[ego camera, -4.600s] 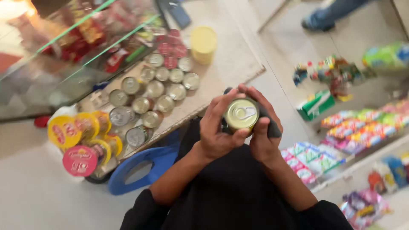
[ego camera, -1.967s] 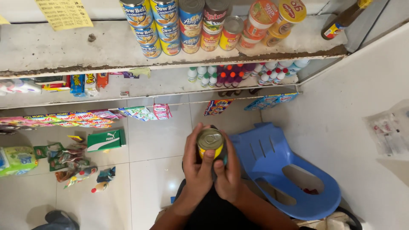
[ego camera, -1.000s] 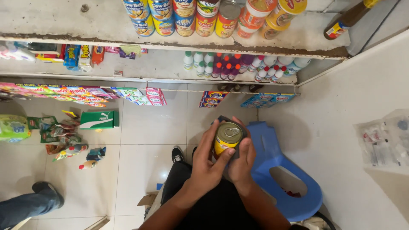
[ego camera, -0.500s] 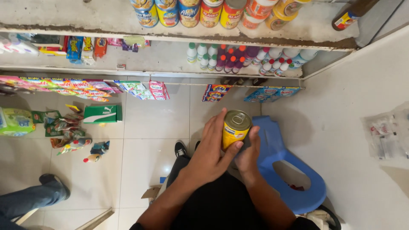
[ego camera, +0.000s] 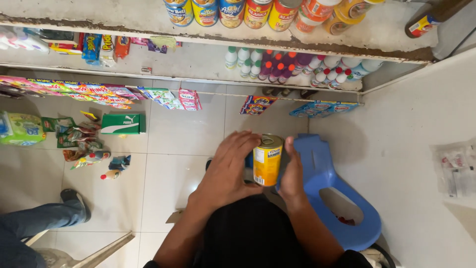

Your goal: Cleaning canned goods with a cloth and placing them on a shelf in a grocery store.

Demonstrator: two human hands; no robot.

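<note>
L hand (ego camera: 233, 166) + R hand (ego camera: 292, 171), fingers curled

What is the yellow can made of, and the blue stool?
The yellow can, held between the left hand and right hand, looks like metal: shiny lid with a pull ring. The blue stool looks like moulded plastic, smooth and slightly glossy.
</note>
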